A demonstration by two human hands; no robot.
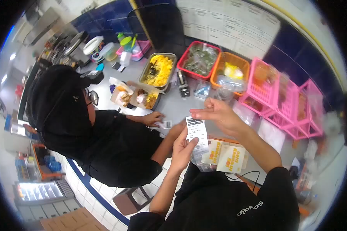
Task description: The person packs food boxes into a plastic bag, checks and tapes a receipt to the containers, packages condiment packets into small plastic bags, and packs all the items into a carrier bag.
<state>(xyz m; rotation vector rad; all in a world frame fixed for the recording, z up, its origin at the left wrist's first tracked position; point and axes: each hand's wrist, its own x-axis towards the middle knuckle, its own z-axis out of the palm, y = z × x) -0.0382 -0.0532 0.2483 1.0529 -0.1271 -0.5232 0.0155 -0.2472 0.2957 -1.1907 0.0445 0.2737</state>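
Note:
My left hand [184, 148] pinches a printed paper receipt [197, 133] by its lower left side, thumb on the front. At the receipt's top edge, my right hand [221, 116] has its fingers stretched out and touching or just beside the paper; I cannot tell which. Below the receipt, closed paper food boxes [232, 158] with orange and yellow lettering stand by the counter edge, with clear plastic around part of them. To the left, a co-worker's hand [152, 118] rests by a small paper slip [166, 124] on the counter.
Close on my left leans a co-worker [115, 142] in black. Two open food boxes [145, 99] stand near a metal tray of yellow food [158, 71]. Red [199, 59], orange [229, 71] and pink baskets [283, 102] line the wall side. A brown stool [132, 201] is below.

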